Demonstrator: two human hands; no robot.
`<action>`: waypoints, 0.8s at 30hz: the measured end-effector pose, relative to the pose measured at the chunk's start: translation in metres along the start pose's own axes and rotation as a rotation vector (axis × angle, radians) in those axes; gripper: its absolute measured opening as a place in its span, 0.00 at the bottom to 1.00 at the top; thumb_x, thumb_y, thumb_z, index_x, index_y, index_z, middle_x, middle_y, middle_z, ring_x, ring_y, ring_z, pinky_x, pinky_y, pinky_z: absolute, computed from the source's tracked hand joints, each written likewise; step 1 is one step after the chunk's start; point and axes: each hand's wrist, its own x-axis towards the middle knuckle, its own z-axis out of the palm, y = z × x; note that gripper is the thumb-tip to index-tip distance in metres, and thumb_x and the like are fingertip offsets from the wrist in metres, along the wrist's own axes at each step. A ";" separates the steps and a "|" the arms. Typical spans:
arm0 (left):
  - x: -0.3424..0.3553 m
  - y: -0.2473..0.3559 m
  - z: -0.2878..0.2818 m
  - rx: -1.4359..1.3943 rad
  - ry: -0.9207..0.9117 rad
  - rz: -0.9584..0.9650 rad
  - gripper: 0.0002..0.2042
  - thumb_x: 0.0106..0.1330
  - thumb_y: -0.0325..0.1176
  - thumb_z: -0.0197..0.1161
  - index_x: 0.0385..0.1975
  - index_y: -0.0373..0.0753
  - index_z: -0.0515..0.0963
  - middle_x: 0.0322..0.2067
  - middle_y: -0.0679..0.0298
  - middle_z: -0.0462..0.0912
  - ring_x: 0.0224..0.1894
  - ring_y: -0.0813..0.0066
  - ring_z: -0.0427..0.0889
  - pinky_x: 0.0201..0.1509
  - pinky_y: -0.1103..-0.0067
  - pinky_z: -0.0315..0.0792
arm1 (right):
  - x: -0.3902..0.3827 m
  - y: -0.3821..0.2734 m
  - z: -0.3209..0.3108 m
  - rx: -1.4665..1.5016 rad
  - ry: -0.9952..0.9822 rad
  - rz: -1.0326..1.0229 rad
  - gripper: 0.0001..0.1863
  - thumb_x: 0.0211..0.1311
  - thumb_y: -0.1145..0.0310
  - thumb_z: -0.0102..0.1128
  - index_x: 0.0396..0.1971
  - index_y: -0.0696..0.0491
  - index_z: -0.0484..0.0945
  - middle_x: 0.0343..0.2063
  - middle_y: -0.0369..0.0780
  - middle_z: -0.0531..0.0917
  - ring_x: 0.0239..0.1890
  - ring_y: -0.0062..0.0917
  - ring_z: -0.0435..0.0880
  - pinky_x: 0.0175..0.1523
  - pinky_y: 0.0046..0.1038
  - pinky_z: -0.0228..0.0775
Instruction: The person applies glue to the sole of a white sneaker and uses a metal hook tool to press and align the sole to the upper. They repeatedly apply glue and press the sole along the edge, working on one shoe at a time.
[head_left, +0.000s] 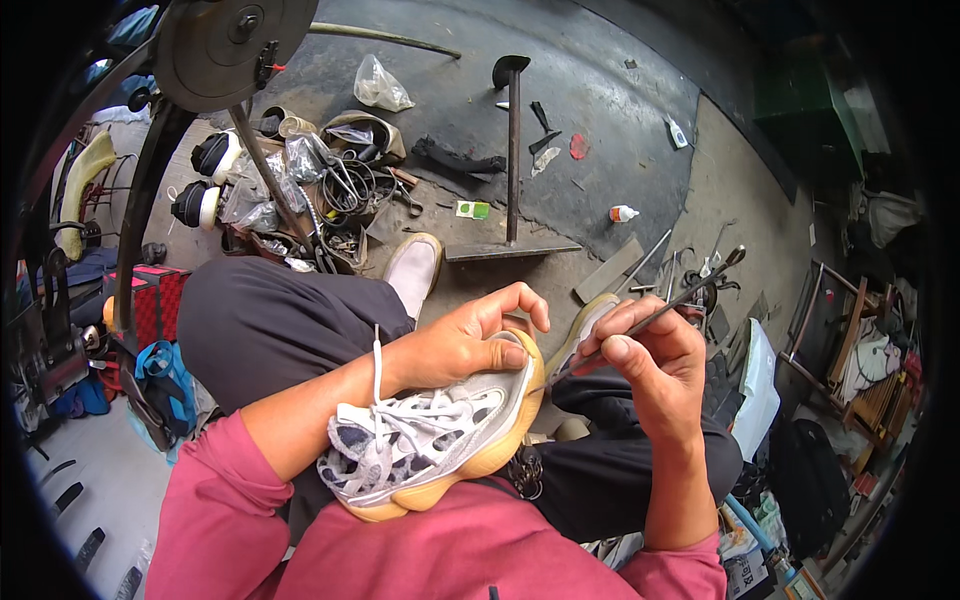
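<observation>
Across my lap lies a grey and white sneaker (440, 430) with dark patches, white laces and a yellowish sole, its toe to the right. My left hand (480, 345) grips the toe end, thumb pressed on the upper and fingers curled over the far side. In my right hand (655, 365) is a long, thin, dark metal awl (690, 292), pinched between thumb and fingers. Its upper end widens into a rounded head. The lower tip meets the sole's edge at the toe; whether it pierces the seam I cannot tell.
A metal shoe stand (512, 160) rises from the floor ahead. Tools and plastic bags (330, 180) are heaped at left, beside a machine wheel (235, 45). A small white bottle (623, 214) and several metal tools lie to the right, near a wooden frame (870, 350).
</observation>
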 end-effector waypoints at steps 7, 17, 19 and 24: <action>0.000 0.002 0.002 -0.024 -0.008 -0.016 0.18 0.73 0.30 0.67 0.57 0.41 0.67 0.39 0.69 0.78 0.41 0.87 0.75 0.47 0.85 0.71 | 0.003 0.002 0.001 -0.005 0.007 0.057 0.09 0.73 0.72 0.66 0.44 0.62 0.79 0.34 0.43 0.88 0.38 0.27 0.89 0.47 0.30 0.84; -0.001 0.000 0.002 -0.002 0.000 -0.017 0.18 0.74 0.31 0.66 0.58 0.42 0.67 0.39 0.69 0.79 0.41 0.87 0.75 0.47 0.85 0.70 | 0.013 0.006 -0.005 -0.047 0.057 0.062 0.09 0.74 0.70 0.66 0.43 0.61 0.79 0.33 0.43 0.88 0.36 0.26 0.90 0.45 0.29 0.84; -0.001 0.000 0.002 -0.012 -0.006 -0.012 0.18 0.74 0.31 0.66 0.58 0.42 0.67 0.39 0.69 0.79 0.41 0.87 0.75 0.48 0.85 0.70 | 0.014 0.006 -0.006 -0.067 0.061 0.049 0.09 0.74 0.70 0.66 0.43 0.61 0.79 0.33 0.43 0.88 0.36 0.26 0.90 0.44 0.29 0.84; -0.003 0.002 0.002 -0.030 -0.013 -0.030 0.19 0.74 0.31 0.66 0.58 0.42 0.67 0.39 0.69 0.78 0.42 0.87 0.75 0.48 0.85 0.70 | 0.014 0.006 -0.006 -0.037 0.079 0.048 0.09 0.74 0.71 0.66 0.42 0.61 0.79 0.33 0.43 0.88 0.36 0.27 0.90 0.44 0.29 0.84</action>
